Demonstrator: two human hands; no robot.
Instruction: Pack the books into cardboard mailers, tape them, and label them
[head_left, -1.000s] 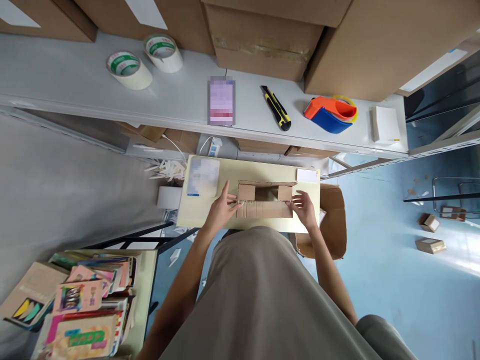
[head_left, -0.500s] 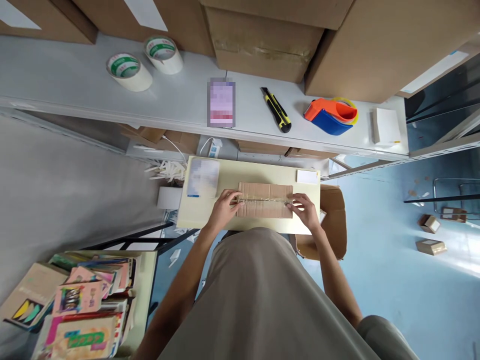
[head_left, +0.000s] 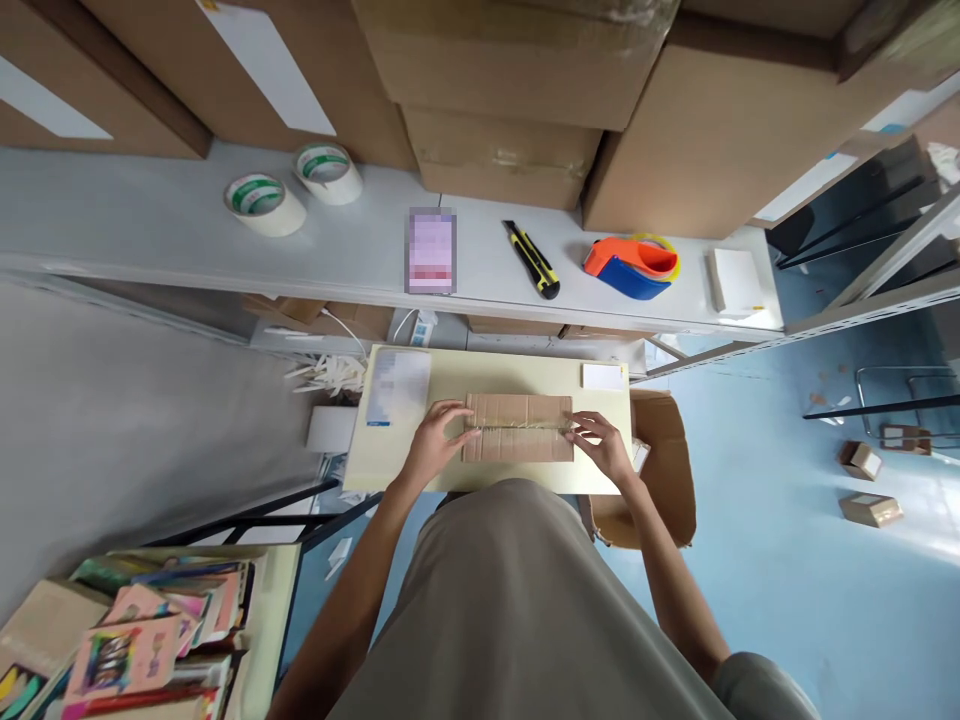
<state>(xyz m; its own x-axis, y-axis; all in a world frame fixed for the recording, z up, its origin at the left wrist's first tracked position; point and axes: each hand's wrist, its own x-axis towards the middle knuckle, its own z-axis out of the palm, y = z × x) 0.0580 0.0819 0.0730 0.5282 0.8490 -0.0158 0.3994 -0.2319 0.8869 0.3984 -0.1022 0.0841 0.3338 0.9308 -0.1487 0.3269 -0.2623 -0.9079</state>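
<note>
1 cardboard box (head_left: 517,441) lies on the table (head_left: 495,372); the left hand (head_left: 430,447) is spread flat on its left end, and the right hand (head_left: 601,447), seemingly loose-fingered, touches its right end.

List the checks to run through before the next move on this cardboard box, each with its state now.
1. Box flaps folded flat, meeting along the middle seam: ok.
2. Left hand rests on the box's left end, right hand on its right end: ok.
3. Box lies wholly on the small table: ok.
4. Seam sealed with tape: cannot tell; it only looks shiny.
5. Tape dispenser lies free on the shelf: ok.
6. Knife blade drawn in: cannot tell.
</note>
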